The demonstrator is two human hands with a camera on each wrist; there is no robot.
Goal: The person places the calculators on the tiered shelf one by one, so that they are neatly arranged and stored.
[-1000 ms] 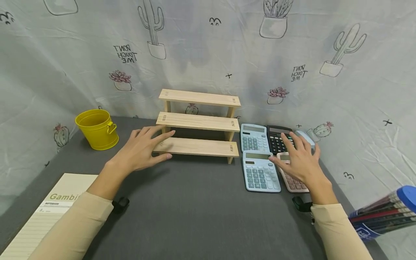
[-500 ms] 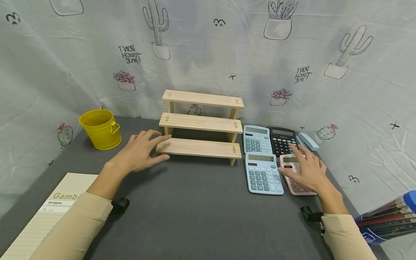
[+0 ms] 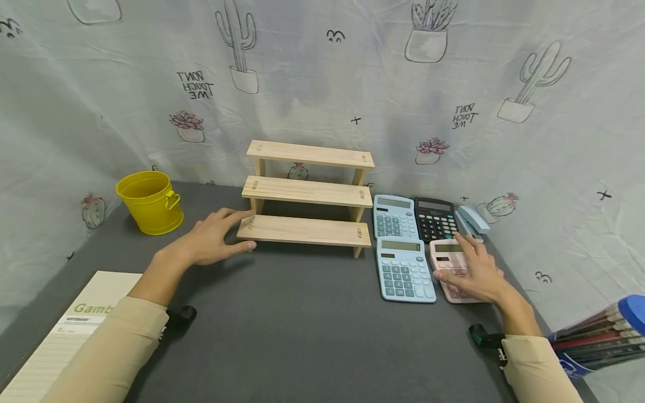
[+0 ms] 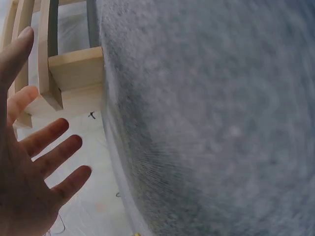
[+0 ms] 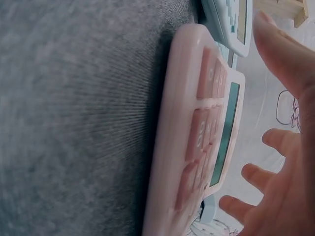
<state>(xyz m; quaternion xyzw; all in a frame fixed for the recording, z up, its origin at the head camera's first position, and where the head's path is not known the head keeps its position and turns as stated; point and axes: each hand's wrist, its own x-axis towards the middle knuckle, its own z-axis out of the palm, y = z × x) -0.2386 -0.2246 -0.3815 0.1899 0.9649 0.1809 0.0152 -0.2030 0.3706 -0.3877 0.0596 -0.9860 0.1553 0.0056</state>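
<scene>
The left hand (image 3: 209, 238) is open, fingers spread, near the left end of the wooden shelf (image 3: 307, 191); the right hand (image 3: 476, 272), fingers apart and gripping nothing, is over the pink calculator (image 3: 448, 259), which lies face up at the front right of a group of calculators. The table (image 3: 302, 336) wears a dark grey woven covering, its weave plain in both wrist views. Behind and along the sides hangs a pale, creased cloth (image 3: 312, 73) printed with potted cacti, succulents and mirrored lettering. By count, there are four calculators: the pink one, two light-blue ones, at the back (image 3: 395, 218) and front (image 3: 407, 268), and a black one (image 3: 437, 218). One shelf has three stepped boards. There is one yellow bucket (image 3: 151, 207) at the back left, one notebook (image 3: 60, 338) under the left forearm, one stapler-like light-blue object (image 3: 473, 219) beside the black calculator, and one blue-lidded tub (image 3: 599, 336) of pencils, too overlapped to count, at the right edge.
</scene>
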